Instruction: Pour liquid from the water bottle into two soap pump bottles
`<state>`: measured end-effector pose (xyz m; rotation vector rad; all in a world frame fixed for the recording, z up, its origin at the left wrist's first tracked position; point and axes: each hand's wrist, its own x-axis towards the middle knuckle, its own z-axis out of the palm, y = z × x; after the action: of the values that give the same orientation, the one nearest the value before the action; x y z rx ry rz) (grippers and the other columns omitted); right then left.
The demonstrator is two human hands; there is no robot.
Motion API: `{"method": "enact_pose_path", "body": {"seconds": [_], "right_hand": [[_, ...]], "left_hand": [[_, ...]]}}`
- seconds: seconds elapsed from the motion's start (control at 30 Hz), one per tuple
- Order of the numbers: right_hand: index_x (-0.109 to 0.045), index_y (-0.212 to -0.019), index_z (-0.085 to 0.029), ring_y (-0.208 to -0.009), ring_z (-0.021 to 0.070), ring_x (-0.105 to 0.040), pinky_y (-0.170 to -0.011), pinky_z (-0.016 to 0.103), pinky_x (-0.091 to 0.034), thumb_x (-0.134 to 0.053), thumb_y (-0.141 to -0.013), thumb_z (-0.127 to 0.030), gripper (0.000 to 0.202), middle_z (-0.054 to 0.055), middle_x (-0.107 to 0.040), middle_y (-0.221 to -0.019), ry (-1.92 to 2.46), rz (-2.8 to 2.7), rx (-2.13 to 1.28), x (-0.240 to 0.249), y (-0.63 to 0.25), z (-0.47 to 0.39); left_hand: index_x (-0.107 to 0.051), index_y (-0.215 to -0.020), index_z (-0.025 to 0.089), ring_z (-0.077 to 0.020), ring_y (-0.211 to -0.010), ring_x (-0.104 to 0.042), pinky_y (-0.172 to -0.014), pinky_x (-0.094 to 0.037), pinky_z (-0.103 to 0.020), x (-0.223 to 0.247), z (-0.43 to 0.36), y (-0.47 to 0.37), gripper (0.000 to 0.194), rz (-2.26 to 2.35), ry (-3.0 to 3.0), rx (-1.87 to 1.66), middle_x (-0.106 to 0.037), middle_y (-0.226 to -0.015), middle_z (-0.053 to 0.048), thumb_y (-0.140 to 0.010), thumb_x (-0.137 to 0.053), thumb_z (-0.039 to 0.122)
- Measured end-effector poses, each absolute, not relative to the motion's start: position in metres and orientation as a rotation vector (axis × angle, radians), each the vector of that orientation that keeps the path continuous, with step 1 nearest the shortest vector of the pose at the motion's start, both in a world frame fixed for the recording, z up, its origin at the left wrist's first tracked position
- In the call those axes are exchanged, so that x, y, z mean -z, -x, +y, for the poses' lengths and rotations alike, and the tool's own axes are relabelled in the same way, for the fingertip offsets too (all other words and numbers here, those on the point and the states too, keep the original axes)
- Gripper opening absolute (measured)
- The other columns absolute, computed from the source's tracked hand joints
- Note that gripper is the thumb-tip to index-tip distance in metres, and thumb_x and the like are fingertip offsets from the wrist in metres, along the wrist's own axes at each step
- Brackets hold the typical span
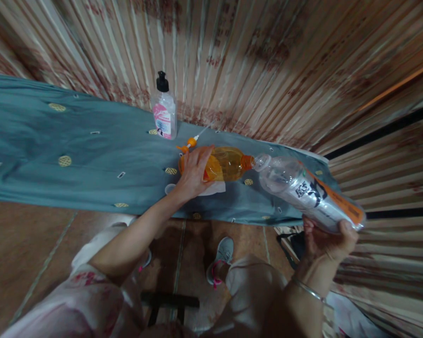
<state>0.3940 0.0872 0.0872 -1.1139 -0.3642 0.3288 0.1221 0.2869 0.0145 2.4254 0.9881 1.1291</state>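
Note:
An orange, see-through bottle point(229, 164) lies tilted over the cloth, its neck toward the right. My left hand point(196, 171) is wrapped round its base end. Under the base end of a clear plastic bottle point(292, 180) with an orange and silver label, my right hand point(331, 239) grips and holds it up at a slant. The mouths of the two bottles meet; I cannot tell whether liquid passes between them. Just behind my left hand lies an orange pump top point(191, 142) with a thin clear tube.
A clear pump bottle point(165, 115) with a black top and pink label stands at the back. A small clear cap point(169, 188) and a white sheet point(216, 188) lie near the front edge of the teal cloth point(91, 155). Pleated curtains point(215, 56) hang behind; a dark stool point(171, 300) is below.

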Motion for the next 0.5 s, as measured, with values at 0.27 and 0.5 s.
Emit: {"method": "enact_pose_path", "body": {"seconds": [0.27, 0.5], "right_hand": [[-0.066, -0.085, -0.021, -0.076, 0.0176, -0.061, -0.038, 0.016, -0.042, -0.064, -0.044, -0.034, 0.043, 0.004, -0.069, -0.095, 1.126, -0.355, -0.317, -0.0881, -0.3927, 0.0877], [-0.065, -0.093, -0.02, -0.083, 0.023, -0.064, -0.039, 0.017, -0.038, -0.066, -0.044, -0.034, 0.051, 0.009, -0.069, -0.1, 1.114, -0.377, -0.33, -0.089, -0.3929, 0.0889]], "left_hand": [[-0.03, -0.156, 0.019, -0.0382, -0.139, -0.044, -0.117, -0.034, -0.059, -0.0154, 0.2859, -0.1225, 0.094, 0.988, -2.427, -1.148, -0.049, -0.149, -0.018, -0.079, -0.079, 0.041], [-0.03, -0.156, 0.02, -0.0389, -0.139, -0.044, -0.117, -0.034, -0.06, -0.0152, 0.2868, -0.1222, 0.097, 0.99, -2.423, -1.124, -0.049, -0.149, -0.018, -0.077, -0.081, 0.04]]}}
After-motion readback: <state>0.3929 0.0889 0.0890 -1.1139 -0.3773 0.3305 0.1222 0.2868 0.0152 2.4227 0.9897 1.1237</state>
